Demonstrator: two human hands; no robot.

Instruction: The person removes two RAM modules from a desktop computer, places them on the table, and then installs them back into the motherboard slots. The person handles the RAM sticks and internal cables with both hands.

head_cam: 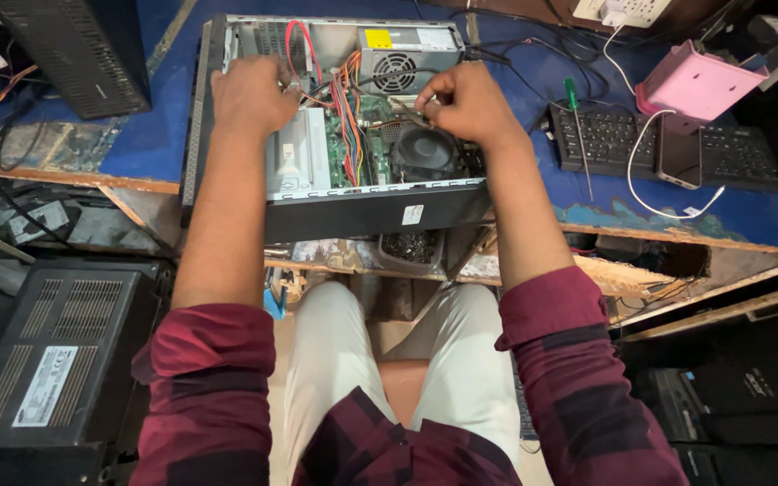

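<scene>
Left hand (252, 94) and right hand (466, 103), both pinched closed on thin, pliant cables (346, 90) inside the open desktop computer case (353, 211): likely light, fragile, best gripped at connectors.

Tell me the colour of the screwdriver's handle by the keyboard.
Green, on the screwdriver; the head view shows it.

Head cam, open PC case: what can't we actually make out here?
- Left hand: fingertips curl down into the open computer case; what they touch is hidden by the hand itself.
- Right hand: pinches something small among the wires; too small to identify.
- Board under the fan: mostly covered by hands and cables.
- Power strip: cut off by the top edge.
- Small tray below the case: contents too small.
</scene>
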